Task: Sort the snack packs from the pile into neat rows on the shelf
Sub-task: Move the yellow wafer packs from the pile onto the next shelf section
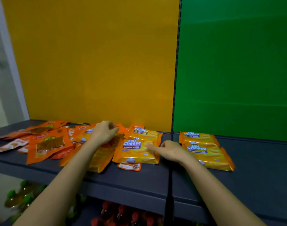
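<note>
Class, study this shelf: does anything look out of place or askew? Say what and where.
Yes. The pile of orange packs on the left lies jumbled, packs overlapping at all angles. A small orange pack pokes out from under a Cal Cheese pack. The Cal Cheese packs on the right lie straighter.

Glossy, crinkled plastic-film snack packs on a matt, smooth dark-grey shelf; smooth, faintly sheened yellow panel and green panel behind; glossy bottles below.
</note>
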Demonstrator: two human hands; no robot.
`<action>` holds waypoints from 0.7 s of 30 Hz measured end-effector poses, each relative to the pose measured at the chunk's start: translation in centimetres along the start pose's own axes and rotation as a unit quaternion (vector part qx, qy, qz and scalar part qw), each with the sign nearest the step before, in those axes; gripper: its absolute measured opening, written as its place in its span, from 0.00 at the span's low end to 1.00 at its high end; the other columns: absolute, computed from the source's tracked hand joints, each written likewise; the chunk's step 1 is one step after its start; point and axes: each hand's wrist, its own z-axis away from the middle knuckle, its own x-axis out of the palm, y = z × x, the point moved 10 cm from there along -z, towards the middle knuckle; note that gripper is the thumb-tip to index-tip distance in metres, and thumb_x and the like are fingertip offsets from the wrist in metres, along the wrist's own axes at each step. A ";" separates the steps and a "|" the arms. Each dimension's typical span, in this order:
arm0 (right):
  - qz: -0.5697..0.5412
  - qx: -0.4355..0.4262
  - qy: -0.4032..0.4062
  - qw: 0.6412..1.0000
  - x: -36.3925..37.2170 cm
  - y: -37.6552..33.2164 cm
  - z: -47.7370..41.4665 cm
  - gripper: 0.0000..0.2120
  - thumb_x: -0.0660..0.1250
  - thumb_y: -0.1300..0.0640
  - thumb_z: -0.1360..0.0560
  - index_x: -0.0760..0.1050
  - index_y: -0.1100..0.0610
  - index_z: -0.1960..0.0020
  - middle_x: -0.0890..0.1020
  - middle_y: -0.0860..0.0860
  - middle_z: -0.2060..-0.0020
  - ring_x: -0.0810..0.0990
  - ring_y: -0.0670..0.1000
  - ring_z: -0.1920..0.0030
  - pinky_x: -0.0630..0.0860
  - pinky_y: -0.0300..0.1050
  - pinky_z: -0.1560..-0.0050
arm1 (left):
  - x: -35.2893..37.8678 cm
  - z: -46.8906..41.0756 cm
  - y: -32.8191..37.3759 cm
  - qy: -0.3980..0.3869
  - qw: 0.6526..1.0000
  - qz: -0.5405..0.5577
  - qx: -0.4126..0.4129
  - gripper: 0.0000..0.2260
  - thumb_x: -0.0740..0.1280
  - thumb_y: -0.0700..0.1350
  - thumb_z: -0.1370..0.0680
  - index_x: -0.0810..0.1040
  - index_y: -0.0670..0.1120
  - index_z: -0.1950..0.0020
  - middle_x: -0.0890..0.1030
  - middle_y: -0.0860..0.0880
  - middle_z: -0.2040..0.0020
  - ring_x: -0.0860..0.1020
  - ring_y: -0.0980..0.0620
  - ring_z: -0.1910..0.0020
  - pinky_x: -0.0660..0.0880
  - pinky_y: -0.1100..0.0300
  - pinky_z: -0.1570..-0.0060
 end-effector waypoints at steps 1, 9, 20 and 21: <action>-0.025 0.006 -0.019 1.000 0.7 -0.4 -0.2 0.25 0.60 0.30 0.32 0.73 0.51 0.54 0.76 0.52 0.45 0.76 0.55 0.43 0.68 0.43 0.50 | 0.1 -0.4 -0.1 -0.010 1.000 0.001 0.004 0.13 0.65 0.48 0.23 0.79 0.39 0.47 0.81 0.39 0.45 0.77 0.41 0.45 0.72 0.53 0.50; -0.233 0.022 -0.056 0.971 2.6 -1.8 -0.9 0.23 0.75 0.52 0.33 0.71 0.54 0.42 0.79 0.49 0.43 0.77 0.46 0.52 0.75 0.36 0.52 | 3.1 -3.2 -0.3 -0.104 0.994 -0.001 0.026 0.15 0.64 0.50 0.23 0.79 0.40 0.45 0.80 0.39 0.43 0.76 0.42 0.42 0.71 0.54 0.48; -0.402 0.038 0.054 0.913 -2.6 1.3 1.8 0.02 0.66 0.55 0.25 0.76 0.53 0.55 0.81 0.47 0.62 0.77 0.43 0.64 0.75 0.33 0.68 | 9.0 -4.8 1.5 -0.226 0.973 0.041 -0.003 0.18 0.66 0.57 0.26 0.72 0.42 0.62 0.75 0.41 0.54 0.72 0.44 0.57 0.62 0.57 0.68; -0.409 0.040 0.075 0.909 -3.5 2.1 2.2 0.02 0.66 0.55 0.25 0.76 0.53 0.54 0.81 0.47 0.63 0.77 0.42 0.65 0.74 0.33 0.69 | 9.5 -4.9 1.5 -0.234 0.971 0.056 -0.009 0.20 0.68 0.58 0.28 0.75 0.40 0.56 0.77 0.41 0.52 0.74 0.44 0.55 0.65 0.58 0.65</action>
